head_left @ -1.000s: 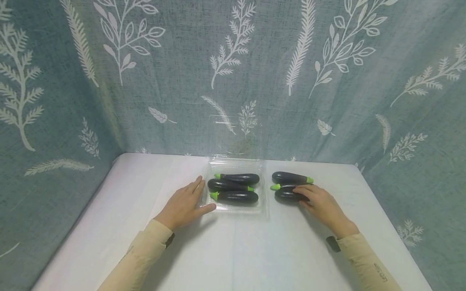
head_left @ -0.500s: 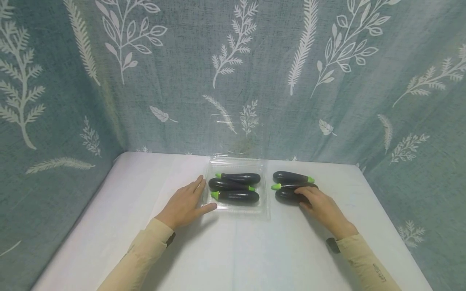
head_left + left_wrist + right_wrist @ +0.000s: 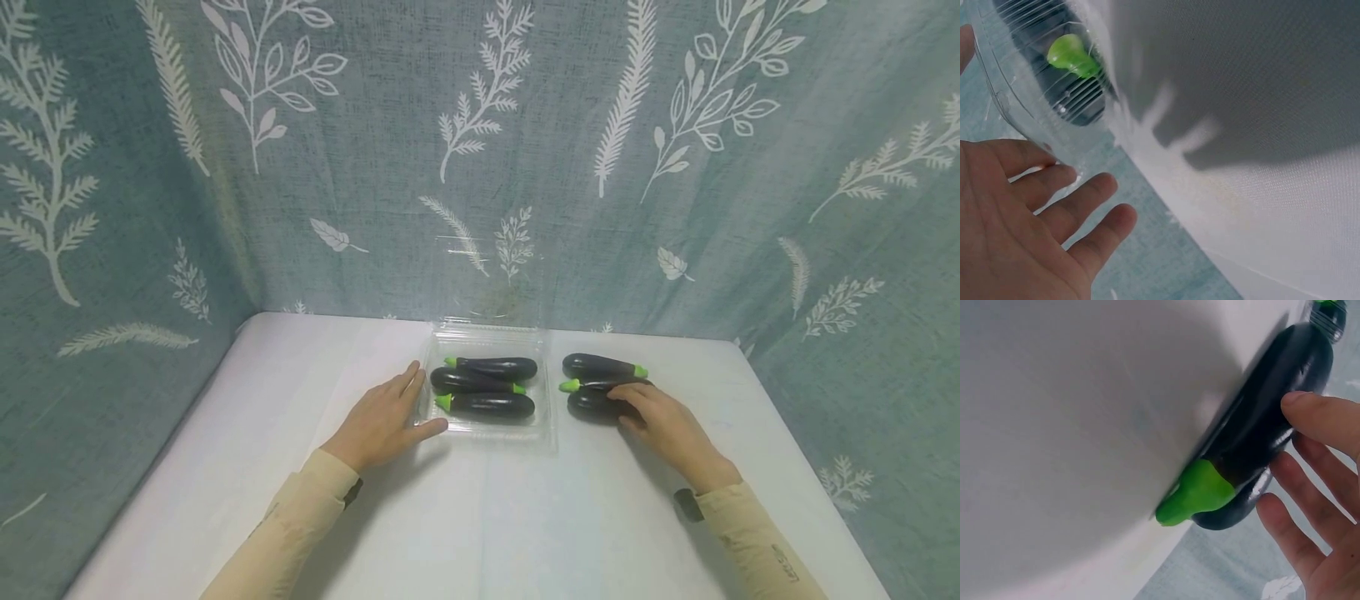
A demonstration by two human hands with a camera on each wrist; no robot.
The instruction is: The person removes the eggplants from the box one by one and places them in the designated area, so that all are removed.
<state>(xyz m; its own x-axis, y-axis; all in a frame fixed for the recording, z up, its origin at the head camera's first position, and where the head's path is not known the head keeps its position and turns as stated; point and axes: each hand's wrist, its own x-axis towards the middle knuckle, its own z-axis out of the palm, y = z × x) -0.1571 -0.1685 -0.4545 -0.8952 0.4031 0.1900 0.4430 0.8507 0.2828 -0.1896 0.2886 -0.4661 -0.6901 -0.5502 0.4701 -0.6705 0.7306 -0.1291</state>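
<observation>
On the white table, a clear plastic clamshell container [image 3: 495, 430] stands with its lid up and three dark eggplants inside, the front one [image 3: 491, 406] nearest me. My left hand [image 3: 378, 427] rests at the container's left side, fingers spread and fairly straight; the left wrist view shows fingertips against the clear wall [image 3: 1000, 103]. To the right of the container lie three more eggplants. My right hand [image 3: 667, 427] holds the nearest of these, an eggplant [image 3: 1272, 400] with a green stem end, thumb on its near side and fingers on its far side. The hand covers its stem end in the head view.
Behind the held eggplant lie a middle eggplant [image 3: 603, 384] and a back eggplant [image 3: 596, 365], close together. The transparent lid [image 3: 487, 283] leans up in front of the patterned curtain [image 3: 360, 167] at the table's far edge.
The right hand's fingers have shifted very slightly over the near eggplant. The left hand stays against the container, and the view has moved a little.
</observation>
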